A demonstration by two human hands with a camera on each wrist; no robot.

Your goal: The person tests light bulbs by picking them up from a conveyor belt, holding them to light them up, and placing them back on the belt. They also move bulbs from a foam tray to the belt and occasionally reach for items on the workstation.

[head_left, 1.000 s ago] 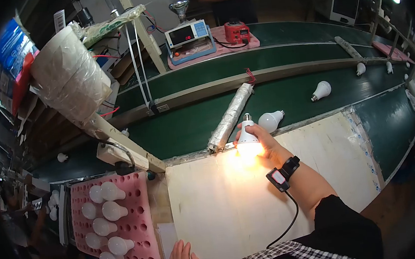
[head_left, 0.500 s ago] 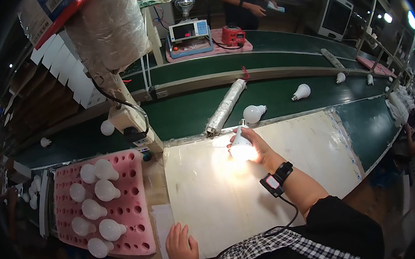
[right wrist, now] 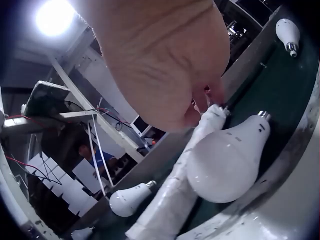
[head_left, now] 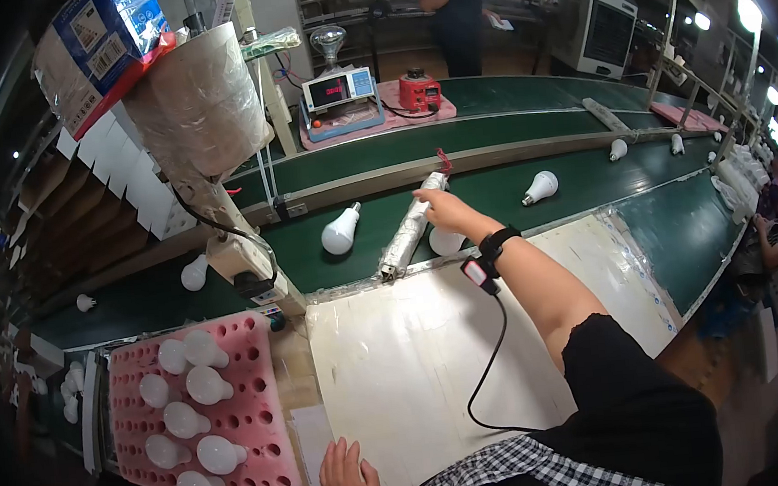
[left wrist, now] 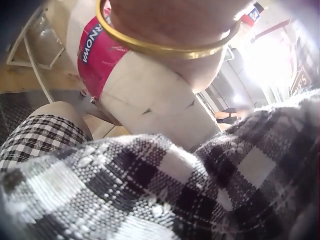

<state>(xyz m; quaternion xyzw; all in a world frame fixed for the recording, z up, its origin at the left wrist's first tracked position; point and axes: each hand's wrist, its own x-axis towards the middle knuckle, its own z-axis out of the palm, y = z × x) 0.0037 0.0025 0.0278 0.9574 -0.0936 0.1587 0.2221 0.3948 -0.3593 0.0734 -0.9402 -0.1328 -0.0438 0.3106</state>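
My right hand is at the upper end of the silver-wrapped bar, which slants across the green belt. In the right wrist view, curled fingers pinch the end of that bar, partly hidden by my palm. Left of the bar lies an unlit white bulb; another bulb lies on its right, partly under my forearm. My left hand rests at the near edge of the white board, fingers extended. The left wrist view shows only its wrist area, with a gold bangle.
A pink foam tray at left holds several bulbs. A post with a socket box stands behind it. More bulbs lie along the belt. Beyond are a meter and a red device. One person stands across the line.
The lit bulb has left my right hand; an unlit one now lies left of the bar. My right hand has moved forward to the bar's upper end. The left hand stays put.
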